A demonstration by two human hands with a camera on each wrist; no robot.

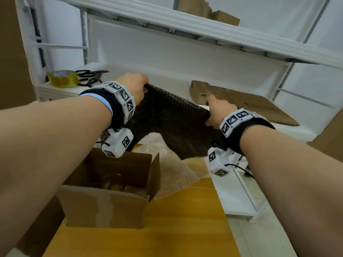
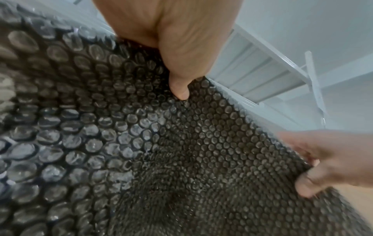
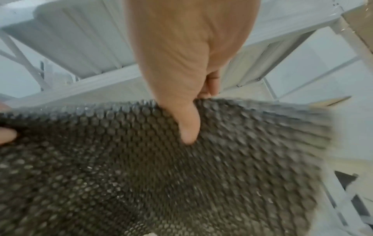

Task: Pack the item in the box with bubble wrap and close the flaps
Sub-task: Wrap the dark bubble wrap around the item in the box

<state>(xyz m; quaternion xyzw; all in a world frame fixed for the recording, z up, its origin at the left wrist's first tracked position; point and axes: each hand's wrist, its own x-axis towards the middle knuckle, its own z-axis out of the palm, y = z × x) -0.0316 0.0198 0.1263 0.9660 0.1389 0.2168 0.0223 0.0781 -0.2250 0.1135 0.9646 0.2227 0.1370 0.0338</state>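
Left hand (image 1: 134,84) and right hand (image 1: 219,112) are each pinching a top corner of the dark bubble wrap (image 1: 172,115), each grip closed on the sheet, holding it stretched above the open cardboard box (image 1: 111,186). Box is sitting on the tabletop (image 1: 185,219), item (image 1: 113,182) lying inside it, clear bubble wrap (image 1: 176,173) lying just beside the box.

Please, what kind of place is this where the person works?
Probably a small packing or shipping station: white metal shelving holds a roll of packing tape, scissors and flattened cardboard, and an open cardboard box stands on the wooden table.
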